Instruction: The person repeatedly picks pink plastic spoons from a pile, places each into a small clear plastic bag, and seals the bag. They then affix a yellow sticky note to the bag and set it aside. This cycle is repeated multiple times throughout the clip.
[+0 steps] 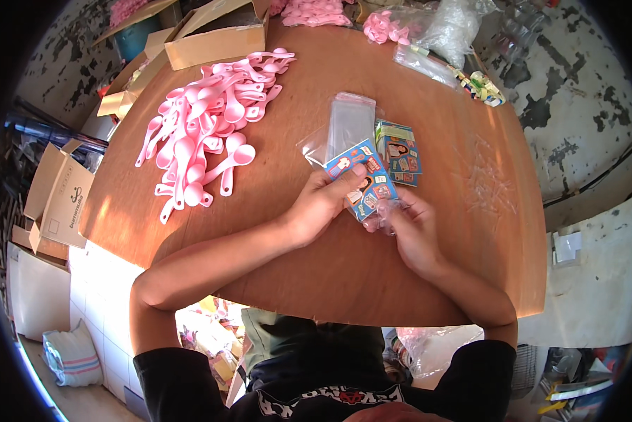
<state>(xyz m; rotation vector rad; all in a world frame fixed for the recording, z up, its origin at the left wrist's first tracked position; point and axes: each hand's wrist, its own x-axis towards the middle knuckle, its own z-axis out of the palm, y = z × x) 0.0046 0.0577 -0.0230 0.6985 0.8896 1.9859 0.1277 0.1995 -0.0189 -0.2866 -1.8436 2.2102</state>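
Note:
My left hand (321, 204) grips a blue printed card (367, 176), thumb on its face and fingers behind. At the card's lower end, my right hand (413, 226) pinches a crumpled piece of clear plastic (386, 213), which looks like a small bag. Just beyond my hands lies a stack of clear plastic bags (352, 119). A pile of similar blue cards (400, 151) rests to its right, close to the held card. Off to the left spreads a large heap of pink plastic spoons (210, 126).
Small clear plastic strips (488, 176) are scattered on the wooden table (281, 274) at right. An open cardboard box (217, 39) stands at the far left edge. More pink pieces (316, 13), a bulging clear bag (453, 32) and a woven yellow-green item (483, 88) lie along the back.

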